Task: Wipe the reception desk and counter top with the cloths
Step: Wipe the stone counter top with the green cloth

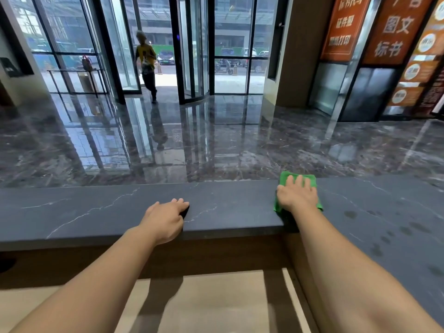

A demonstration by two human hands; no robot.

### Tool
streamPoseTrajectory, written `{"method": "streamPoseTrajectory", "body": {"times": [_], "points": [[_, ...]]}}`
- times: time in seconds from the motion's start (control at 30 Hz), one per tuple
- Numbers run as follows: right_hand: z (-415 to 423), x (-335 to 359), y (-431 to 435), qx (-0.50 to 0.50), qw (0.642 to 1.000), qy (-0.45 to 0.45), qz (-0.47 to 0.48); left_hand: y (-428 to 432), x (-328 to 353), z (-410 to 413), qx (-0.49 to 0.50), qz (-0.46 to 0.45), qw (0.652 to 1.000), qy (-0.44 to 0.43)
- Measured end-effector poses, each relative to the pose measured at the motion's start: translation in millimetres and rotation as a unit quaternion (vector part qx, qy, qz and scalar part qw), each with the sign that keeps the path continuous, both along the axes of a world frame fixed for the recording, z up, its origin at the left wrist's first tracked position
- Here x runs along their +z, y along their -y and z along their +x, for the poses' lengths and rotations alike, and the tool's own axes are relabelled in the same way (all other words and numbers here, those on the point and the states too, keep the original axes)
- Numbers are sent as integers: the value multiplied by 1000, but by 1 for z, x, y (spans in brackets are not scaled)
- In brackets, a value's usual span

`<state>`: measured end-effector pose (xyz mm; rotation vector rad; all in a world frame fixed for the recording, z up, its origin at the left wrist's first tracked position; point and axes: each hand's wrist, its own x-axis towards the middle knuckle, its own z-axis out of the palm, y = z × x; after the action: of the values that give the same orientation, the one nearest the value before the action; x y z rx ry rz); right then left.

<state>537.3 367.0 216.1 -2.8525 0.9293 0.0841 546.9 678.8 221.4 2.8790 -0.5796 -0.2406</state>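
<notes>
Your right hand lies flat, palm down and fingers spread, on a folded bright green cloth that rests on the dark grey, white-veined stone counter top. The cloth sits close to the far edge of the counter, and its near corner hangs just over the inner edge below your wrist. Your left hand is well apart from it, further left along the same slab, open with the palm pressed on the stone and the fingers pointing forward; a small dark shape shows under the fingertips, and you cannot tell from this view whether it is a second cloth or only shadow. To the right of the green cloth the counter surface carries scattered dull blotches.

Below the counter, nearest you, is the pale wood-toned reception desk surface, crossed by the shadows of both forearms.

Beyond the counter the polished dark marble floor reflects the glass entrance doors, where a person in a yellow top is walking out. On the right wall hang orange-brown signboards with white Chinese characters; "图文" and "标书" can be read on the middle panel, and the rest is too blurred to make out.
</notes>
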Motion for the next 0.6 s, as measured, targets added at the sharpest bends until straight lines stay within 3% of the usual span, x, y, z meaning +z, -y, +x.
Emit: {"method": "streamPoseTrajectory", "body": {"times": [0.13,0.27,0.33,0.47,0.6], "points": [[-4,0,-92,13,1000,26,-1,-2,-3,5,7,-44,999,-25],[-12,-5,-185,150,988,39,13,-4,2,7,66,-204,975,-50],[-16,-6,-203,231,972,38,5,-7,1,7,78,-207,974,-45],[-24,-6,-166,320,946,43,-9,-6,-2,-1,62,-155,986,-24],[-44,-7,-90,265,962,54,-23,8,0,-13,58,-114,992,0]]}}
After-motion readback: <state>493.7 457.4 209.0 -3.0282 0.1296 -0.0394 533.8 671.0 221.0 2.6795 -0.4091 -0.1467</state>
